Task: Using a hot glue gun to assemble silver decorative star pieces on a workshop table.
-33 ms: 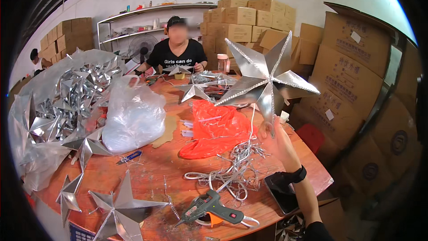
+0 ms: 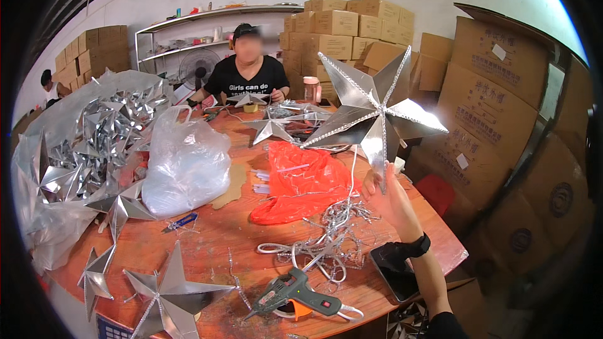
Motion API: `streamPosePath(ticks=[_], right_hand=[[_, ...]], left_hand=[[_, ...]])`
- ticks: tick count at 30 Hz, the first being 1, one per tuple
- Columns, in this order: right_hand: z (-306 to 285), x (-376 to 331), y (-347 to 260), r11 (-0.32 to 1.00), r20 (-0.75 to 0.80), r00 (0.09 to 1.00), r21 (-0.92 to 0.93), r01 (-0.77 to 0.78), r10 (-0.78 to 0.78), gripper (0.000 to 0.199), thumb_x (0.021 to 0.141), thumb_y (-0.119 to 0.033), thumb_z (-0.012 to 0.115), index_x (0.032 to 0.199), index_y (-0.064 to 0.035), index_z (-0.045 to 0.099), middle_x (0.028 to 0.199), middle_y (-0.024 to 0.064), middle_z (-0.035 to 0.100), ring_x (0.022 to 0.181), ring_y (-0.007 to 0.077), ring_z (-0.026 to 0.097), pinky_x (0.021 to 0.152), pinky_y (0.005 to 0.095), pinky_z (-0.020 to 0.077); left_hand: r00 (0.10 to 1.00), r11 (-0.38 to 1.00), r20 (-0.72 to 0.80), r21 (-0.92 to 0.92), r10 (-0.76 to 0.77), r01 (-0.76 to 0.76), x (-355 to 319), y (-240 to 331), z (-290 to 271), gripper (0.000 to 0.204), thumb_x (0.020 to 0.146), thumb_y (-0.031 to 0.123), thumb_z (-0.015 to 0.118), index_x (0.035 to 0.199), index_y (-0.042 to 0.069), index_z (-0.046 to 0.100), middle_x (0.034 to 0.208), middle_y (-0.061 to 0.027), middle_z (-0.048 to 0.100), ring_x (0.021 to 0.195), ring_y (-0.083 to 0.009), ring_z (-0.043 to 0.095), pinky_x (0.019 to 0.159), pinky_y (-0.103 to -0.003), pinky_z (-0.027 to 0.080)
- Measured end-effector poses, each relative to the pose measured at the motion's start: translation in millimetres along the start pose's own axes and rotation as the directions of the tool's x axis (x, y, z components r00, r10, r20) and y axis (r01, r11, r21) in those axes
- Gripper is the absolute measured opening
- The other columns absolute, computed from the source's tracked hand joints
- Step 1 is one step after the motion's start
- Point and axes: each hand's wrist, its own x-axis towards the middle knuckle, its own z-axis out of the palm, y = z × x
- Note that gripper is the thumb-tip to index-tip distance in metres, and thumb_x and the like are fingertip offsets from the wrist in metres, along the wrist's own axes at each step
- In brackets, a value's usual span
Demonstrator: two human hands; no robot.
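Observation:
A large silver six-pointed star [image 2: 383, 111] stands upright over the table's right side, with rhinestone trim along several of its ridges. My right hand [image 2: 396, 204], wearing a black wristband, is closed around its lowest point. My left hand is out of view. Below the raised star lies a tangle of silver bead trim [image 2: 338, 229] with a white cord. A dark green glue gun [image 2: 308, 295] rests near the front edge, over an orange-and-dark item. Another silver star [image 2: 173, 295], partly trimmed, lies at the front left beside a short loose strand of trim [image 2: 236, 276].
Red plastic bag [image 2: 298, 179], glue sticks [image 2: 260, 182], blue-handled snips [image 2: 182, 221] and a dark tablet [image 2: 391, 271] lie on the table. Bags of silver stars [image 2: 56, 229] and a clear bag [image 2: 185, 169] crowd the left. A co-worker [image 2: 248, 75] sits opposite; cartons [image 2: 483, 113] stand right.
The whole view has shifted slightly. The star stays in my right hand, almost unmoved.

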Motion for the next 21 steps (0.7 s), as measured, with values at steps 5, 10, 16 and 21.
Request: streamPosePath(ticks=[5,10,16,21], right_hand=[[-5,-2,-11,0.995,0.041,0.999,0.103,-0.007,0.002,0.044,0.098,-0.048,0.023,0.099,-0.01,0.045,0.071,0.0016,0.039,0.068,0.015,0.04,0.068,0.0304,0.0349],[-7,0,-12,0.99,0.026,0.999,0.14,-0.026,0.023,0.041,0.097,-0.049,0.025,0.102,-0.0139,0.046,0.07,-0.0002,0.04,0.066,0.0139,0.04,0.067,0.0301,0.0351],[-8,1,-12,0.991,-0.034,0.999,0.131,-0.009,0.014,0.04,0.098,-0.049,0.026,0.108,-0.0162,0.048,0.066,-0.0021,0.036,0.063,0.0114,0.035,0.063,0.0285,0.0329],[-14,7,1,0.985,0.016,1.0,0.172,0.011,-0.014,0.042,0.098,-0.049,0.026,0.106,-0.0151,0.049,0.065,-0.0027,0.033,0.06,0.0095,0.032,0.061,0.0265,0.0315]], left_hand=[[1.0,1.0,0.014,-0.012,0.016,-0.016,7,4,6,0.047,0.079,0.005,0.057,0.123,0.0,0.044,0.131,-0.025,0.038,0.106,-0.0422,0.052,0.086,-0.043,0.047],[0.999,1.0,0.021,-0.006,0.024,-0.024,9,8,7,0.047,0.079,0.005,0.057,0.124,-0.001,0.044,0.131,-0.0252,0.038,0.106,-0.0423,0.052,0.086,-0.043,0.047],[0.999,1.0,0.027,-0.008,0.026,-0.026,10,10,6,0.047,0.08,0.006,0.056,0.124,-0.001,0.043,0.131,-0.0254,0.039,0.106,-0.0424,0.052,0.086,-0.043,0.047],[1.0,1.0,0.014,0.001,0.019,-0.019,2,8,-4,0.047,0.081,0.007,0.055,0.125,-0.001,0.043,0.13,-0.0255,0.039,0.106,-0.0425,0.052,0.086,-0.043,0.047]])
